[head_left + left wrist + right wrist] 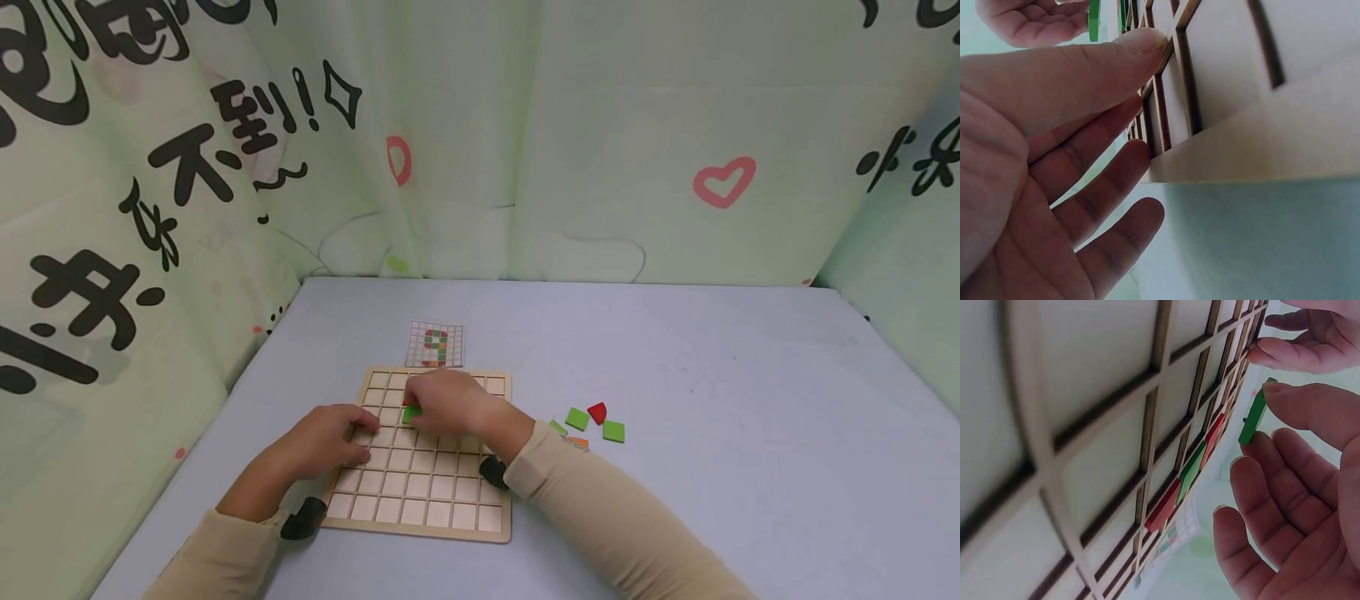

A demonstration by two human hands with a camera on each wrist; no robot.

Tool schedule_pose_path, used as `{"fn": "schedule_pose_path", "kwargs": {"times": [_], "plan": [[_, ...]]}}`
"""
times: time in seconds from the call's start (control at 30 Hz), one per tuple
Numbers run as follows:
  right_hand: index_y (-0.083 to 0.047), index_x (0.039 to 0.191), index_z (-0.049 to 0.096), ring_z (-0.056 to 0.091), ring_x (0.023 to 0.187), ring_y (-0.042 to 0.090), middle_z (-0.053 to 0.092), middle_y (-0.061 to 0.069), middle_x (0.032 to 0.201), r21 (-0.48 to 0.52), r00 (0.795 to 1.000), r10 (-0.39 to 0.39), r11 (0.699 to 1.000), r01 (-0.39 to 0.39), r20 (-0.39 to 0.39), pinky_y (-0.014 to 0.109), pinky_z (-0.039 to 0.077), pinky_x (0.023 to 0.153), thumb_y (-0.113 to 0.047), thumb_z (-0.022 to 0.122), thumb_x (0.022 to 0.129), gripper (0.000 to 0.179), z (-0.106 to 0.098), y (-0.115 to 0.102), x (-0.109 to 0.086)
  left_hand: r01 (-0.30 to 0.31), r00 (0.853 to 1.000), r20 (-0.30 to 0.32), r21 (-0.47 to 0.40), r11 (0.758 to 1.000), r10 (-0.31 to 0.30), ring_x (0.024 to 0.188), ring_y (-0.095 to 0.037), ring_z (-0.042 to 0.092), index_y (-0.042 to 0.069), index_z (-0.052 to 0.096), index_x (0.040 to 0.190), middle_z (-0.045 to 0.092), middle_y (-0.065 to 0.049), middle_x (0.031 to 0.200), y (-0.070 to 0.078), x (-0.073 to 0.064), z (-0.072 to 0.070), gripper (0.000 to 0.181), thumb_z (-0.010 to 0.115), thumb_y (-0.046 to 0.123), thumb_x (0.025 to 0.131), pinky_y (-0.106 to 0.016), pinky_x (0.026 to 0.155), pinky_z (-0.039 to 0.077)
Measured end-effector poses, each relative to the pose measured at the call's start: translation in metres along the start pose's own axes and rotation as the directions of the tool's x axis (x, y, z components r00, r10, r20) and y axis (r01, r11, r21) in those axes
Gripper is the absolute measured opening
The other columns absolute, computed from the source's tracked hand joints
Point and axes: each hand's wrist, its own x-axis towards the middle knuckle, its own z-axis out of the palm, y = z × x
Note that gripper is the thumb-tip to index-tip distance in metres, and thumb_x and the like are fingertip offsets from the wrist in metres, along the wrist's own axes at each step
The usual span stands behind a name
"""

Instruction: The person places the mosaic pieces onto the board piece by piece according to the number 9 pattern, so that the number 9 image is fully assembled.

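Note:
A wooden grid board (417,508) lies on the table. My right hand (453,404) is above its upper part, pinching a green square tile (1256,412) between thumb and fingers, tilted and apart from the grid. In the right wrist view, a red piece (1163,506), a green tile (1190,472) and another red piece (1212,437) sit in a row of cells; in the head view the hand mostly hides them. My left hand (322,442) is at the board's left edge, its thumb (1138,47) and fingertips touching or close to it, with nothing held.
A pattern card (415,343) with a coloured grid design lies just behind the board. Right of the board are loose pieces: green tiles (613,431), a red piece (597,412) and an orange piece (578,442), partly by the right sleeve. A printed curtain (600,167) surrounds the table.

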Motion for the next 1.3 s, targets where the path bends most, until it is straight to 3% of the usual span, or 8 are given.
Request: {"fn": "schedule_pose_path", "kwargs": {"times": [0.77, 1.3], "plan": [[-0.011, 0.111, 0.070, 0.064, 0.089, 0.013, 0.070, 0.000, 0.101, -0.059, 0.998, 0.055, 0.997, -0.053, 0.032, 0.028, 0.053, 0.079, -0.017, 0.067, 0.095, 0.017, 0.008, -0.007, 0.008, 0.026, 1.000, 0.008, 0.001, 1.000, -0.026, 0.123, -0.031, 0.055, 0.010, 0.071, 0.111, 0.066, -0.007, 0.121, 0.002, 0.000, 0.001, 0.030, 0.080, 0.007, 0.082, -0.050, 0.101, 0.045], [-0.010, 0.105, 0.070, 0.065, 0.085, 0.013, 0.070, 0.000, 0.096, -0.102, 0.997, 0.063, 0.993, -0.060, 0.032, 0.026, 0.053, 0.075, -0.013, 0.064, 0.097, 0.011, 0.009, -0.012, 0.010, 0.008, 1.000, 0.018, 0.008, 1.000, -0.008, 0.123, -0.032, 0.055, 0.009, 0.071, 0.111, 0.066, -0.007, 0.121, 0.002, 0.000, 0.000, 0.031, 0.081, 0.008, 0.082, -0.051, 0.100, 0.045]]}}
